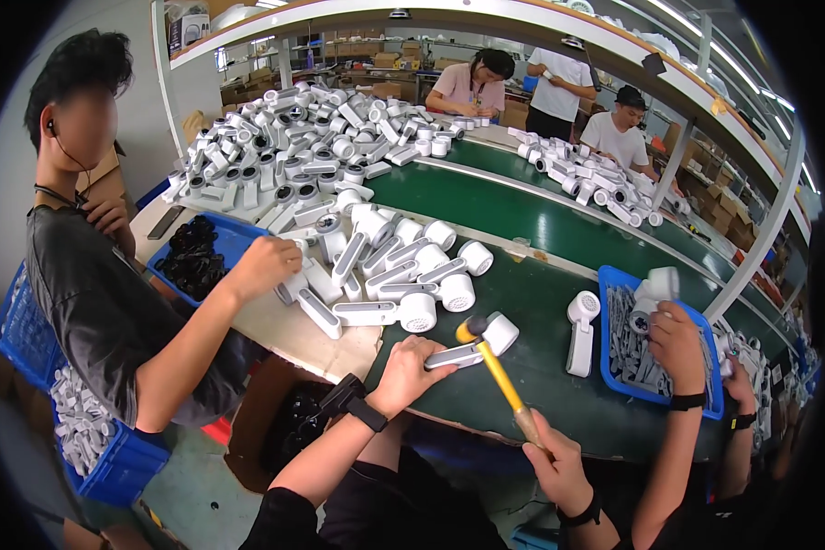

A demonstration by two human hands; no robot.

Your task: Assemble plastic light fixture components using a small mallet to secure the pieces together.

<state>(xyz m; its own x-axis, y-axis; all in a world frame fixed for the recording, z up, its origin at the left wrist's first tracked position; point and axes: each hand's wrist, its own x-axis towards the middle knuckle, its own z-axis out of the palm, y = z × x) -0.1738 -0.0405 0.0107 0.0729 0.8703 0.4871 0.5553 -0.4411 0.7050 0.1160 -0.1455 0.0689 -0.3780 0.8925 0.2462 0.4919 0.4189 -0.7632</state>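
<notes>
My left hand (pixel 411 371) grips the handle of a white handheld device (pixel 500 333), which has a round head and a grey strip along the handle. It holds the device low over the green work surface. My right hand (pixel 559 463) is closed round the lower end of a hammer (pixel 507 385) with a yellow handle. The hammer's dark head is at the device's handle, near the round head; whether they touch I cannot tell. Right of these lies another white device (pixel 580 335) with its round head away from me.
Many similar white devices (pixel 367 275) are heaped ahead and to the left. A blue bin (pixel 605 367) of grey strips stands at right, with a co-worker's hand (pixel 676 344) over it. At left another person's hand (pixel 268 266) reaches to the heap, beside a blue tray (pixel 234 229) of black parts.
</notes>
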